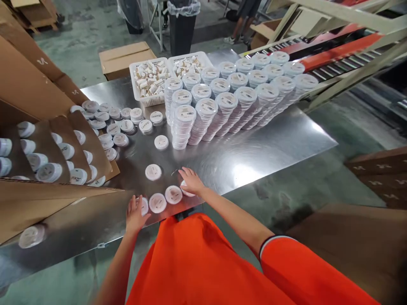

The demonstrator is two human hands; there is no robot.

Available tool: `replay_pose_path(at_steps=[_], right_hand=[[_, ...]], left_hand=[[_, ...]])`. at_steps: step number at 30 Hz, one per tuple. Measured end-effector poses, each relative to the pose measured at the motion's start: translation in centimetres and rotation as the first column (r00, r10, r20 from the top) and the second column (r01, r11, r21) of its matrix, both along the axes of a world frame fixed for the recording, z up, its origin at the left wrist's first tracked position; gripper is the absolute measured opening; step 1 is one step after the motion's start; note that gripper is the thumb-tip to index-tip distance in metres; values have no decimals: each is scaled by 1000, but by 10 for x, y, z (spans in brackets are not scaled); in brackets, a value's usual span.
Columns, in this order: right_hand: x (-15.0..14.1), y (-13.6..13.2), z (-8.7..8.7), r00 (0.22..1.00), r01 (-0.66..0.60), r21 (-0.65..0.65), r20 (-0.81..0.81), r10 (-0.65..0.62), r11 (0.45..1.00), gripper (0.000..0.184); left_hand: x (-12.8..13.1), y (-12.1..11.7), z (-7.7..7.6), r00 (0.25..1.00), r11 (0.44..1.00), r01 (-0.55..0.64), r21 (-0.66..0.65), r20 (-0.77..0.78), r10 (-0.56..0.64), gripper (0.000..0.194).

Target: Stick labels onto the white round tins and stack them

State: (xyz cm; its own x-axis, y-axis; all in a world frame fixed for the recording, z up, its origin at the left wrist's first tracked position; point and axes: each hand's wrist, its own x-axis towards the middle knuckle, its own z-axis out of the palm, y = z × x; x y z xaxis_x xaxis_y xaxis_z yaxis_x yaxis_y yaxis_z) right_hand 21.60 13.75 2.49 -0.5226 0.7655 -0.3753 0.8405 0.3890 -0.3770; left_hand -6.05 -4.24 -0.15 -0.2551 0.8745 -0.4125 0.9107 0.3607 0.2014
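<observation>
A row of round white flat containers (157,203) lies along the near edge of the metal table, labels facing up. My left hand (135,216) is at the row's left end, fingers stretched and thumb apart, against the end container (144,206) and partly covering it. At the right end, my right hand (192,181) lies with its fingers extended, partly hiding the last container (186,189). Neither hand is closed round anything. Two more single containers, one close (153,172) and one farther (161,142), lie flat beyond the row.
Tall stacks of containers (206,108) stand behind, beside white baskets (149,99) of small bottles. Loose containers (121,140) lie left, next to a cardboard box (63,190) with dividers. A roller conveyor (337,59) runs at the back right; a person's legs (243,25) show beyond.
</observation>
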Motion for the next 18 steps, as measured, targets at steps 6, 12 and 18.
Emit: replay_pose_path(at_steps=[6, 12, 18], right_hand=[[-118, 28, -6, 970, -238, 41, -42, 240, 970, 80], [-155, 44, -8, 964, -262, 32, -30, 263, 965, 81], [-51, 53, 17, 993, 80, 137, -96, -67, 987, 86]], left_hand=[[-2, -33, -7, 987, 983, -155, 103, 47, 151, 73], [-20, -94, -8, 921, 888, -389, 245, 115, 371, 56], [-38, -144, -10, 818, 790, -575, 213, 124, 562, 50]])
